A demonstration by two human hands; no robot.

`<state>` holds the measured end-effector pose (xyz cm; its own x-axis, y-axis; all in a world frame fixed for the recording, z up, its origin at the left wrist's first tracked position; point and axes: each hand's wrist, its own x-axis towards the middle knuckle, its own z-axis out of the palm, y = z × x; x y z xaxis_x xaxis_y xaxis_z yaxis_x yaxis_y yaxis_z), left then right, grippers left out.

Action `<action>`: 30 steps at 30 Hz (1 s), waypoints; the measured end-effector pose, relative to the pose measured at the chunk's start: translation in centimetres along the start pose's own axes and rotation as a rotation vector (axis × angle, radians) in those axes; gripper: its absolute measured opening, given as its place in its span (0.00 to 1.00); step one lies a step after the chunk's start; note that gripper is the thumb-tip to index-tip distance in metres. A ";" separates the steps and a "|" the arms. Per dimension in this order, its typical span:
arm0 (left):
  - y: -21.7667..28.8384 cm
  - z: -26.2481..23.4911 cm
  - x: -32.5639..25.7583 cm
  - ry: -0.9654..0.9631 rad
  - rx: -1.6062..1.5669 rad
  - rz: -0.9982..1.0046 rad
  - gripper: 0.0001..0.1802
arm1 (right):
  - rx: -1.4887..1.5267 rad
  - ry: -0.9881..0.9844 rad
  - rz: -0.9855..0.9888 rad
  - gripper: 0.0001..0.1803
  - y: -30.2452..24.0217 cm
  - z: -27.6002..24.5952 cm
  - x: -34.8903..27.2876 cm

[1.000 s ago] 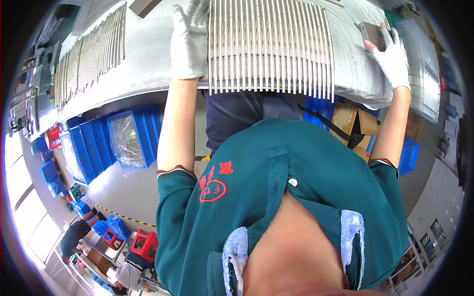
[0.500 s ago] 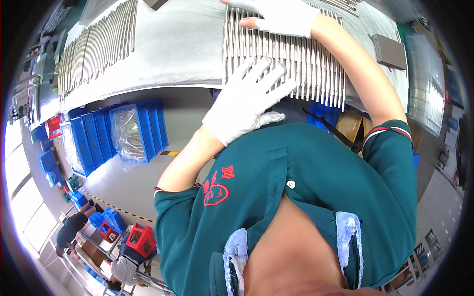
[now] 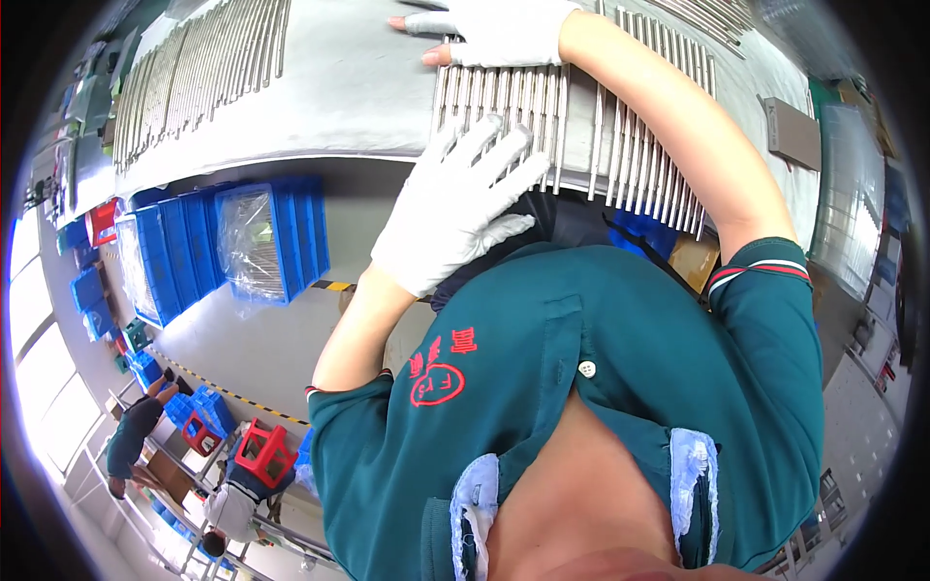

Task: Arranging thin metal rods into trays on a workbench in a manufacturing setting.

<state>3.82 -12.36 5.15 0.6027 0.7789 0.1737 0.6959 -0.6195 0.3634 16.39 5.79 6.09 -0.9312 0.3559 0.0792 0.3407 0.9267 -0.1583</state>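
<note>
Slim steel rods with stepped profiles lie side by side on a pale cloth-covered table (image 3: 339, 107). My left hand (image 3: 450, 208), in a white glove, rests with fingers spread over the lower ends of one group of rods (image 3: 504, 92). Across the upper part of that same group lies my right hand (image 3: 509, 29), gloved with bare fingertips showing, its thumb and fingers apart and pointing left. Neither hand grips a rod. To the right, past a gap of bare cloth, is a second group of rods (image 3: 659, 160), partly hidden by my right forearm.
Another row of rods (image 3: 203, 77) lies at the table's left. A grey-brown block (image 3: 792, 133) sits on the right side. Blue crates (image 3: 300, 242), one holding plastic-wrapped contents, stand on the floor to the left. Two people work farther off near red stools (image 3: 266, 453).
The single wide row of rods has split in two, with a gap of cloth between. Both my hands have shifted left along with the left-hand group.
</note>
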 end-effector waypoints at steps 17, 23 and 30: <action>-4.6 -1.0 -4.4 0.331 0.176 -0.360 0.39 | 0.037 -0.117 0.015 0.35 0.2 -1.0 -3.0; -4.8 0.2 -3.7 0.333 0.126 -0.345 0.42 | 0.105 0.099 -0.027 0.34 -0.8 -0.6 0.0; -4.8 -0.2 -1.8 0.262 0.197 -0.344 0.37 | 0.028 0.064 0.199 0.43 2.4 -2.9 -9.1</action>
<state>-0.68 -10.81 3.29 0.2230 0.9248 0.3082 0.9139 -0.3084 0.2641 26.06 5.09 7.84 -0.8355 0.5392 0.1062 0.5123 0.8341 -0.2043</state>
